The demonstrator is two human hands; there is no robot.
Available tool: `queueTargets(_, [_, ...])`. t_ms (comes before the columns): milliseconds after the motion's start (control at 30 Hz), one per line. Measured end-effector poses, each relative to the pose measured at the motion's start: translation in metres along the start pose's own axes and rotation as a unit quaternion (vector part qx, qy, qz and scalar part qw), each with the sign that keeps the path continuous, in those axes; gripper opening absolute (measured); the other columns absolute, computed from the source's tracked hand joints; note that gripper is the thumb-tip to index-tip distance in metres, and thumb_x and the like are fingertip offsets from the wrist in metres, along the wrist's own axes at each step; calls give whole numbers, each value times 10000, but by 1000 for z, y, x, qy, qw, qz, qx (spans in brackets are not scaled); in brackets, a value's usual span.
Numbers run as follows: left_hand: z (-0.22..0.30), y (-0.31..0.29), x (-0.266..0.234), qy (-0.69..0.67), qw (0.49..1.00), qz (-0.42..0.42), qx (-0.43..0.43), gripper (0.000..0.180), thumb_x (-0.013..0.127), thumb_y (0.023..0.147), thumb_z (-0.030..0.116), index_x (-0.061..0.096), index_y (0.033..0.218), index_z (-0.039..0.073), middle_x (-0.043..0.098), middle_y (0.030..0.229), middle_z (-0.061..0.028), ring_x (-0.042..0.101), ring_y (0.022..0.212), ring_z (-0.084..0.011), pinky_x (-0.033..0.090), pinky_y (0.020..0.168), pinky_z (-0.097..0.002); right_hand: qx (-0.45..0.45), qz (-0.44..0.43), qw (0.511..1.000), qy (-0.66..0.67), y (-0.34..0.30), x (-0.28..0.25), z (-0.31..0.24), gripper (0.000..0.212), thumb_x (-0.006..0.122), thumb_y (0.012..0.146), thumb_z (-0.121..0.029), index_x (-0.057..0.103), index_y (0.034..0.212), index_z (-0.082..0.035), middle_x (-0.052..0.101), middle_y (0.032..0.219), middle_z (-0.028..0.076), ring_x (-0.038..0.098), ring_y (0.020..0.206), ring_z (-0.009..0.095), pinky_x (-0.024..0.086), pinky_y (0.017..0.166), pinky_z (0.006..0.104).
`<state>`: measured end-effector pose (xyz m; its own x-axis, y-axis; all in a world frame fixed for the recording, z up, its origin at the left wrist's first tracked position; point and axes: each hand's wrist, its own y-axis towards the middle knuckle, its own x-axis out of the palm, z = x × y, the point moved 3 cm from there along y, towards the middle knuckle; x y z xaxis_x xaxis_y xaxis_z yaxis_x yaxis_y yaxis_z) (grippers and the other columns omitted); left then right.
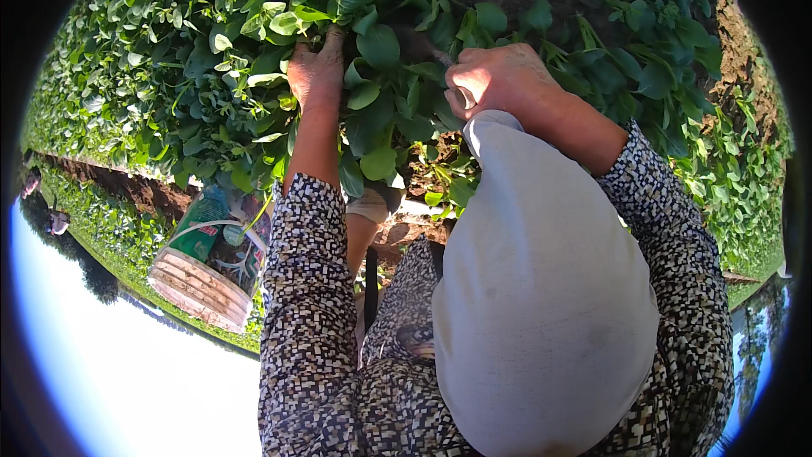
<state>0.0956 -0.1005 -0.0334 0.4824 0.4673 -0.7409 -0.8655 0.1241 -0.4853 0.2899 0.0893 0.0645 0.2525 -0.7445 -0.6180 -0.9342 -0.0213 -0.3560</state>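
Gripping now, the right hand [506,79] is clamped on a tool handle [466,98]; the left hand [317,76] is sunk, finger closure hidden, into leafy greens [378,46], upper centre: probably light, soft, easily bruised, best held low.

Here's the right hand [507,76] wrapped around a tool handle [464,100], its pale round end turned toward the wearer, a slim shaft [440,56] poking out just left of the knuckles! Left of that grip, the left hand [317,76] is deep among broad green leaves [378,46], fingertips buried, so its hold can't be read. Foliage crowds above the grip and off to both sides. Below it, a large pale cloth shape [545,288] bulges across the patterned shirt [309,288]; well down-left, there's a bucket [201,283] beside the plants!
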Motion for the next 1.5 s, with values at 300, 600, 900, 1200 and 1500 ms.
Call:
queueTargets(300, [18, 20, -25, -188, 981, -44, 13, 431, 649, 847, 348, 617, 1075, -16, 663, 887, -70, 560, 735, -152, 460, 695, -298, -24, -21, 999, -1, 16, 1, 2, 107, 675, 685, -220, 625, 695, -127, 581, 728, 25, 609, 671, 235, 472, 563, 356])
queueTargets(600, [-2, -7, -2, 64, 987, -111, 100, 549, 689, 741, 295, 557, 1228, 80, 663, 1062, -154, 636, 885, -305, 480, 823, -366, -5, 73, 997, 10, 4, 7, 11, 135, 657, 744, -227, 613, 699, -107, 554, 674, 25, 587, 616, 237, 468, 538, 370])
queueTargets(900, [-39, 20, 25, -93, 992, -45, 73, 388, 725, 758, 285, 613, 1070, 85, 670, 978, -145, 633, 880, -351, 486, 759, -408, 5, -13, 1000, -23, 12, 3, 5, 152, 631, 754, -258, 626, 712, -111, 585, 721, 40, 605, 657, 254, 492, 569, 380])
queueTargets(1200, [-30, 10, 12, 41, 996, -39, 73, 293, 683, 798, 204, 651, 1037, 38, 689, 938, -91, 622, 787, -198, 485, 733, -339, 24, -47, 998, -27, 30, 20, 0, 141, 599, 760, -250, 650, 752, -118, 618, 771, 59, 625, 721, 273, 503, 631, 406])
queueTargets(1500, [-13, 5, 14, 44, 995, -17, 86, 247, 696, 779, 172, 645, 966, 19, 660, 892, -88, 581, 735, -188, 483, 685, -352, 65, -52, 996, 18, 38, 26, -17, 207, 548, 817, -294, 667, 813, -124, 629, 856, 85, 634, 824, 281, 504, 717, 414])
